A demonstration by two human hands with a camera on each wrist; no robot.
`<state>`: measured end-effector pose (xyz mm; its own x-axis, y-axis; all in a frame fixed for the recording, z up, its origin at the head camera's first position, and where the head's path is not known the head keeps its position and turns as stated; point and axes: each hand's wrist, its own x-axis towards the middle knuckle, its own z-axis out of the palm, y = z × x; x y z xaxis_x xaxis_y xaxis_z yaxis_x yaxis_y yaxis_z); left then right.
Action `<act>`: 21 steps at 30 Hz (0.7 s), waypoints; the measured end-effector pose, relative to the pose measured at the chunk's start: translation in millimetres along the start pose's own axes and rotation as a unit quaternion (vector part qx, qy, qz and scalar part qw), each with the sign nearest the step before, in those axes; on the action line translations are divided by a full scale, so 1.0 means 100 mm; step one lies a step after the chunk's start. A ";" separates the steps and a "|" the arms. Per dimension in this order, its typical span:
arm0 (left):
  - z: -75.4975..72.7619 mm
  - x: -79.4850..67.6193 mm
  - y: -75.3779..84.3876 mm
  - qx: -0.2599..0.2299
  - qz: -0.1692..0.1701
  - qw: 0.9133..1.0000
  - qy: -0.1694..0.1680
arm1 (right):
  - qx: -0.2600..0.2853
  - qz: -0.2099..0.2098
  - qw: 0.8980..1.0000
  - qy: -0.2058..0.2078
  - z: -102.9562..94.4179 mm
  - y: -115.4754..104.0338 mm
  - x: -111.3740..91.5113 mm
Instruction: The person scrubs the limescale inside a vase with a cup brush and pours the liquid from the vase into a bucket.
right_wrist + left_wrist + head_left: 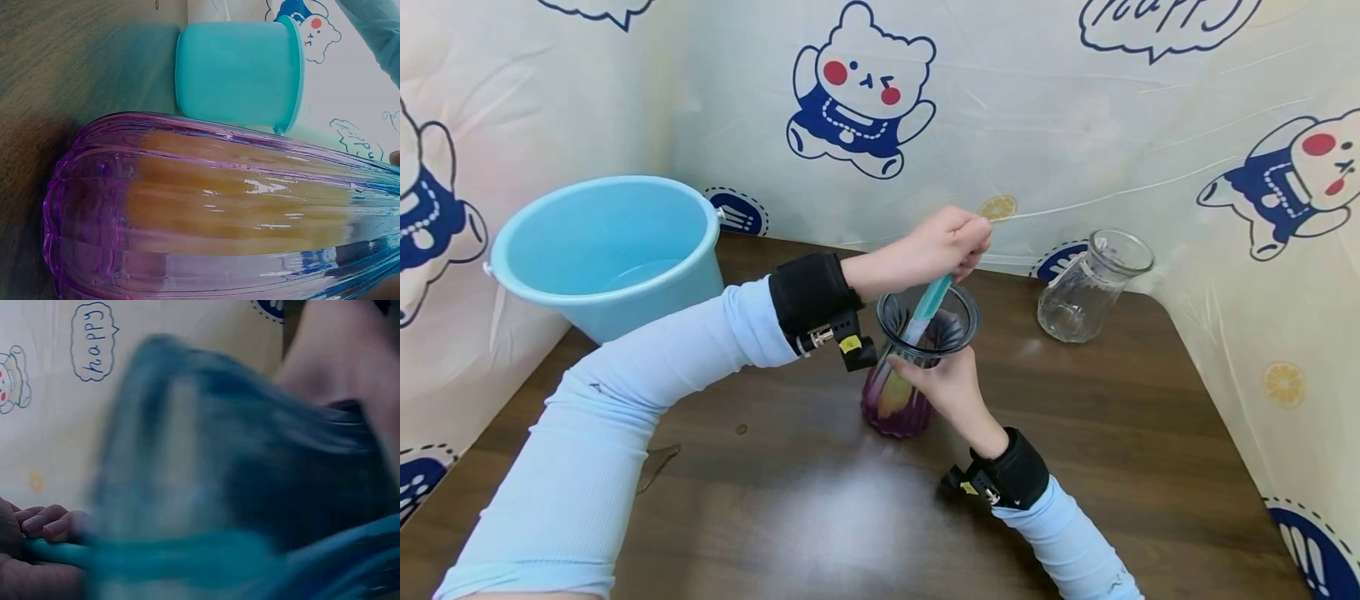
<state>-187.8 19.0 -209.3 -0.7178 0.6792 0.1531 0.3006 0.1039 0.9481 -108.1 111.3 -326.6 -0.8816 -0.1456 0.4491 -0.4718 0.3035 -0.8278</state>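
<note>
A ribbed glass vase (pixel 901 421), purple at the base and bluish toward its rim, stands on the table, slightly tilted. My right hand (pixel 953 385) grips it just below the rim, thumb on the near side. Above the mouth, my left hand (pixel 951 243) holds the teal handle (pixel 934 296) of a bottle brush that slants down into the vase. Through the glass in the right wrist view shows the brush's yellow-orange head (pixel 237 200), apparently sponge. The left wrist view is blurred, with the left hand's fingers (pixel 47 522) curled round the handle at lower left.
A light blue bucket (pixel 602 242) stands at the back left, beside my left forearm. At the back right is a clear glass jar (pixel 1082 296). Patterned sheeting (pixel 1037 108) rises behind the brown wooden table (pixel 760 500).
</note>
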 end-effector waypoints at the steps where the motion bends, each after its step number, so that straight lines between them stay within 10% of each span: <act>1: 0.00 -0.02 -0.04 0.006 -0.001 1.000 -0.002 | -0.003 -0.002 1.000 0.000 0.00 0.00 0.00; 11: -0.02 -0.08 -0.17 0.002 0.010 1.000 0.010 | -0.012 -0.013 1.000 0.000 -0.02 0.00 0.01; 21: -0.10 -0.06 0.21 -0.075 0.032 0.995 0.058 | -0.006 -0.009 1.000 0.009 0.03 0.00 0.01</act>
<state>-183.6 10.4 -188.0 -0.7702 0.5923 0.2366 0.2568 -0.0517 0.9651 -109.3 108.0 -326.7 -0.8722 -0.1337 0.4705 -0.4877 0.3124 -0.8152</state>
